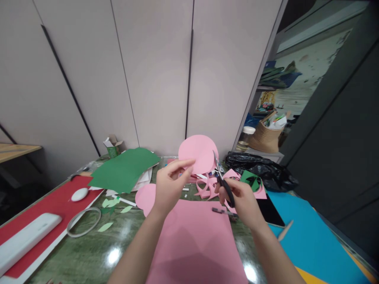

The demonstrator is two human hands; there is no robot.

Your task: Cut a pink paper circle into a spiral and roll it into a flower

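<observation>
My left hand (pixel 173 183) pinches the lower edge of a round pink paper piece (pixel 197 152), thumb and fingers closed on it. In my right hand (pixel 241 197) is a pair of scissors (pixel 223 183) with black handles, its blades pointing up at the right edge of the round piece. Below both hands lies a large pink paper sheet (pixel 198 240). A pen (pixel 224 212) rests across that sheet's right edge. Curled pink paper scraps (pixel 207 187) lie just behind my right hand. Left of my left wrist sit other rounded pink paper pieces (pixel 145 198).
Green paper (pixel 127 167) and red paper (pixel 29 221) lie left, with a white mouse (pixel 79 194), a long white device (pixel 29 238), a grey ring (pixel 83 223) and several pale green paper leaves (pixel 106 227). On the right are blue paper (pixel 310 236) and a black plastic bag (pixel 263 169).
</observation>
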